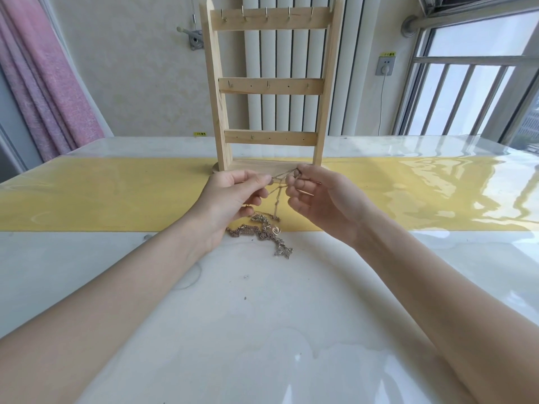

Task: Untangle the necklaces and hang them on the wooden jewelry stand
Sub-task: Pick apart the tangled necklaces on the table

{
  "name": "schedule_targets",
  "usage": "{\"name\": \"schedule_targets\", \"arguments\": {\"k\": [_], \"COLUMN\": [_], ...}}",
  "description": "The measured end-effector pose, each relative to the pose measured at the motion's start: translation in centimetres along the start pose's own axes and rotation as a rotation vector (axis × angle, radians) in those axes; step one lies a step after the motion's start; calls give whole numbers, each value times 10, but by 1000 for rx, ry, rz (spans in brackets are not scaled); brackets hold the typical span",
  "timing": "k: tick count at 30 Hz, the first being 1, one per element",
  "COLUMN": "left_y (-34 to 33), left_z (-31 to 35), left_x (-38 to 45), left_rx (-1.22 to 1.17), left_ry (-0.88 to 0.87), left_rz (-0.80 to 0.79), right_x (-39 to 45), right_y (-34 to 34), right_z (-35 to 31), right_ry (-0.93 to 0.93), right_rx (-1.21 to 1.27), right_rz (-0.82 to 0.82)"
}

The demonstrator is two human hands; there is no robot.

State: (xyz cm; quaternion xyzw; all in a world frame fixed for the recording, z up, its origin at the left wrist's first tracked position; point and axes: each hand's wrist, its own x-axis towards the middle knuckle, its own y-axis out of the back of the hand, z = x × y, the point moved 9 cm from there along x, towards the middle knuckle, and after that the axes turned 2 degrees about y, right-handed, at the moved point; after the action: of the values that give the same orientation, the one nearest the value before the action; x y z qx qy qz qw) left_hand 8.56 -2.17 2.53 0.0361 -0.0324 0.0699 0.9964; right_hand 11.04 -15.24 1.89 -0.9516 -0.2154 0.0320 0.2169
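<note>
Left hand (233, 196) and right hand (315, 196) both pinch thin gold chain strands, lifting the tangled gold-and-silver necklaces (262, 234) mid-desk, before the bare pale wooden three-rail jewelry stand (269, 86) toward the desk's (262, 316) far edge.

The glossy white table (87, 287) carries a yellow runner (116, 193), the wooden stand (269, 83) and tangled necklaces (262, 233).

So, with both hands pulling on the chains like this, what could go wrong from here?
1. The left hand and right hand pinch strands of the necklaces and pull apart; this may tighten the knot or snap a thin chain.
2. Most of the tangle lies on the glossy table; lifting could drag it along.
3. The wooden stand is close behind; a jerk might knock it.
</note>
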Motion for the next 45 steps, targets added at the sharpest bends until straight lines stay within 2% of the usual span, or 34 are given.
{"name": "schedule_targets", "arguments": {"k": [2,5,8,12,16,19,22,25,28,31,33,40,45], "left_y": [-1,3,2,-8,-12,-16,-24,-23,-26,-33,-33,-20,-26], "left_z": [-1,-1,-1,1,-1,-5,-15,-21,-21,-19,-18,-12,-12], "left_x": [0,1,2,0,-3,-5,-9,-9,-10,-12,-12,-9,-12], "left_rx": [2,-54,-244,-510,-568,-508,-400,-366,-264,-138,-78,-27,43], "left_ry": [4,18,54,135,178,224,284,312,301,266,230,169,168], "left_rz": [-7,22,-13,-95,-94,-137,-215,-191,-203,-267,-254,-148,-225], "right_x": [-1,-1,-1,0,2,1,0,0,-1,-2,-2,-3,-5], "right_y": [-2,-2,-5,-3,5,8,10,13,17,13,8,5,2], "right_z": [-1,0,1,2,2,2,6,5,-6,-13,-11,-11,-13], "right_ry": [-5,14,38,28,11,-18,-18,2,75,124,120,110,127], "right_rx": [-11,-189,-276,-237,-144,-74,-262,-303,-293,-269,-293,-324,-399], "right_rz": [-22,-42,-74,-51,20,44,48,87,151,137,116,86,65]}}
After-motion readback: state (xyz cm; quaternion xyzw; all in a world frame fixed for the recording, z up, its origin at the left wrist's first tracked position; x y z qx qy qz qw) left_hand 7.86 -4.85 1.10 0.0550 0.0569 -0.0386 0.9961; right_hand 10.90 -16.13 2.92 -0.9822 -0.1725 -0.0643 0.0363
